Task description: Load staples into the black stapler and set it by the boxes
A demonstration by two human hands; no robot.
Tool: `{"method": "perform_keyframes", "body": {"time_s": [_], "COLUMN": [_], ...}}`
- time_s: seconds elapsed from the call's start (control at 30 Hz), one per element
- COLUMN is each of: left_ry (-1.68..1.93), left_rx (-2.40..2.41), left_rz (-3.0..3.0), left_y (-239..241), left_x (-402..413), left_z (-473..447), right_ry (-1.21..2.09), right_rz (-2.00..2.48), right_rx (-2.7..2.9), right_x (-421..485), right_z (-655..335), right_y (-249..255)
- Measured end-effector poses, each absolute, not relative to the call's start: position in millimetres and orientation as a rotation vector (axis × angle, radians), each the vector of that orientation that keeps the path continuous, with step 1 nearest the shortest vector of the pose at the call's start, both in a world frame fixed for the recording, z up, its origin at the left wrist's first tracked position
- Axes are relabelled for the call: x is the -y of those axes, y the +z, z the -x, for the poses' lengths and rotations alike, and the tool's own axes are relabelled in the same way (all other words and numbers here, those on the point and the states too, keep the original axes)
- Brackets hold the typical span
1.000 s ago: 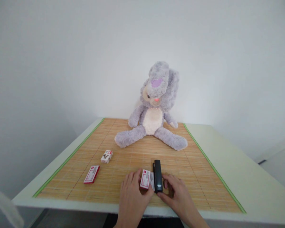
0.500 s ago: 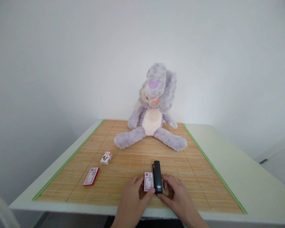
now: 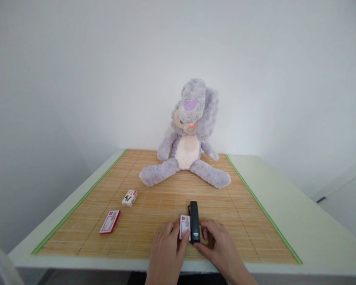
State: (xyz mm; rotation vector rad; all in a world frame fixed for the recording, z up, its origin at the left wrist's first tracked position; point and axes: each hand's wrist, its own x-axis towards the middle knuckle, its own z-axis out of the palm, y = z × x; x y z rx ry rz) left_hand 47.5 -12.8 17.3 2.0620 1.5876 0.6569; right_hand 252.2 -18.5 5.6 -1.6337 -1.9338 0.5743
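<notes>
A black stapler lies lengthwise on the bamboo mat, near the front edge. Against its left side rests a small white box with red print. My left hand is closed on that box, the thumb over its near right part and the fingers along its left side. My right hand has its thumb at the stapler's near end and its index finger at the right side, curled around it. The other right fingers are tucked under and partly hidden.
To the left lie a flat red-and-white box and a smaller white box with a dark picture. A grey plush rabbit sits at the back against the wall. The bamboo mat with green edging covers much of the white table.
My left thumb has moved up from the box's near corner onto its top. The whole view has shifted slightly, so things appear further left. The stapler and box remain side by side.
</notes>
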Motion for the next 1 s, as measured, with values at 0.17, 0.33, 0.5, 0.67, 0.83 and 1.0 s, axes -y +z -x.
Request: {"method": "perform_keyframes", "body": {"time_s": [0.17,0.33,0.5,0.67,0.83,1.0], "left_ry": [0.659,0.660,0.737,0.936,1.081,0.776], "left_rx": [-1.637,-1.693,-1.648,-1.651,-2.278,-2.720], "left_rz": [-2.049,-2.036,-2.026,-1.932,-1.910,-1.692], "left_y": [13,11,8,6,3,-12], "left_x": [14,15,20,10,-20,-34], "left_z": [-52,-56,-57,-25,62,130], "right_ry": [0.574,0.569,0.573,0.574,0.559,0.574], "right_rz": [1.635,1.639,1.621,1.630,1.626,1.638], "right_rx": [1.927,1.923,1.926,1.942,1.957,1.957], "right_x": [19,20,19,19,18,16], "right_z": [-251,-251,-252,-253,-255,-256], "right_y": [8,8,7,3,1,-1]}}
